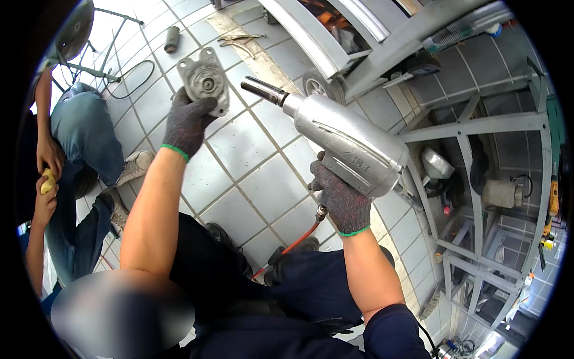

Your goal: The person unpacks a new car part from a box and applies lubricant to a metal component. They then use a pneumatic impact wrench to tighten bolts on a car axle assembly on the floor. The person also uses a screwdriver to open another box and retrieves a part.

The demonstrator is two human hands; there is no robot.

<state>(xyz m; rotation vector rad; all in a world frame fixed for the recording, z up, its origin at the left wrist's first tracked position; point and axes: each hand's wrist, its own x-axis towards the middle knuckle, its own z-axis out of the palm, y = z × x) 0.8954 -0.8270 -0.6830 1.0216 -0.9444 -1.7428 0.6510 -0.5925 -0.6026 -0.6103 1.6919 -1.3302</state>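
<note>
My left hand (186, 124), in a dark knit glove with a green cuff, grips a grey cast-metal cover plate (209, 76) by its near edge. The plate has bolt holes at its corners and a round boss in the middle. My right hand (344, 197), gloved the same way, is wrapped around the handle of a large silver air impact wrench (353, 140). A dark socket (260, 91) on the wrench's nose points left toward the plate, apart from it. An orange-red air hose (302, 236) joins the handle's base.
A dark metal cylinder (172, 39) and pliers-like tools (241, 43) lie on the tiled floor (254, 185). At right stands a grey metal rack (472, 128), near a cart wheel (320, 85). On the left, another person's hand (48, 194) holds something yellow.
</note>
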